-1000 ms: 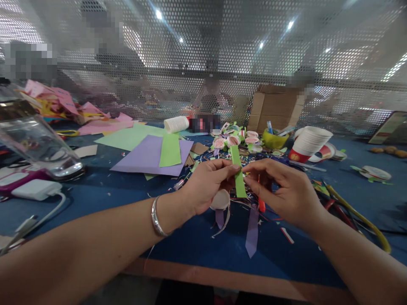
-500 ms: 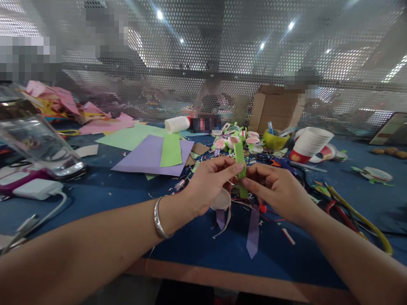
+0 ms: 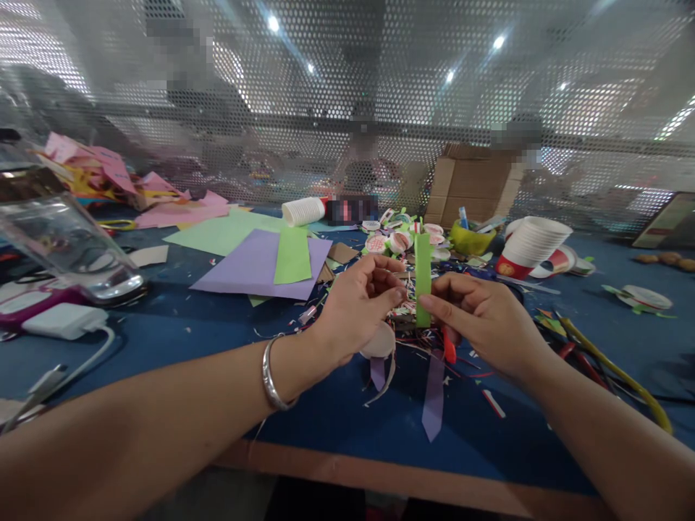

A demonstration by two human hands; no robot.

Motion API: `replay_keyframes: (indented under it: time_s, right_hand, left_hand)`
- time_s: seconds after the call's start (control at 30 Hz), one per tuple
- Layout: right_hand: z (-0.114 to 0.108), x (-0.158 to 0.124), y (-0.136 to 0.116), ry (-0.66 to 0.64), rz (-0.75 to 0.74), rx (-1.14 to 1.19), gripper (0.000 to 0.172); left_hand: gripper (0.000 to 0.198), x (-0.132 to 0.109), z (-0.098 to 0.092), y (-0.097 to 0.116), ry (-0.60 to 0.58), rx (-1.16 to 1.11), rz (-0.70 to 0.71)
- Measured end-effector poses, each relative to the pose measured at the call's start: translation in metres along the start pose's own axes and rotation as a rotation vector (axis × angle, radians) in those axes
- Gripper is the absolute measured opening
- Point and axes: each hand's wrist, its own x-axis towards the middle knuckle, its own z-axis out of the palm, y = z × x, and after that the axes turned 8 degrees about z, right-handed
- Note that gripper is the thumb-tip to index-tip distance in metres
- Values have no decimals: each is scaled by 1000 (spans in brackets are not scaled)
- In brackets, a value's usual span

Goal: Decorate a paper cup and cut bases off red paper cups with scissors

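Note:
My right hand (image 3: 478, 318) pinches an upright green paper strip (image 3: 423, 278) between thumb and fingers. A red-orange piece (image 3: 449, 347) pokes out beneath that hand; its kind is unclear. My left hand (image 3: 361, 304), with a silver bangle at the wrist, is just left of the strip, its curled fingers apart from the thumb and nothing visible between them. Below it lies a white paper disc (image 3: 378, 340) with a purple tab (image 3: 377, 373). A pointed purple paper strip (image 3: 433, 398) lies to the right of that.
Behind my hands are paper scraps and several small paper-disc figures (image 3: 399, 241). Purple sheet (image 3: 260, 264) and green sheet (image 3: 217, 233) lie left, near a glass bottle (image 3: 76, 246). Rightward are a yellow bowl (image 3: 471, 239), paper cups (image 3: 535, 242) and yellow-handled tool (image 3: 613, 369).
My left fingers have come off the green strip and parted. The strip, now held by my right hand alone, has shifted slightly right and stands straighter.

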Motion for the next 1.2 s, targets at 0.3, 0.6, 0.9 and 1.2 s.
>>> replay_keyframes:
  time_s: [0.3, 0.6, 0.9, 1.2]
  right_hand:
    - [-1, 0, 0, -2, 29, 14, 29]
    - [-1, 0, 4, -13, 14, 38, 31]
    - [-2, 1, 7, -19, 20, 81, 23]
    - [-1, 1, 11, -15, 24, 121, 22]
  left_hand:
    - [21, -3, 2, 0, -73, -27, 10]
    - [20, -3, 1, 1, -98, -9, 26]
    - [20, -3, 4, 3, -64, -58, -67]
    - [38, -6, 3, 1, -216, -7, -113]
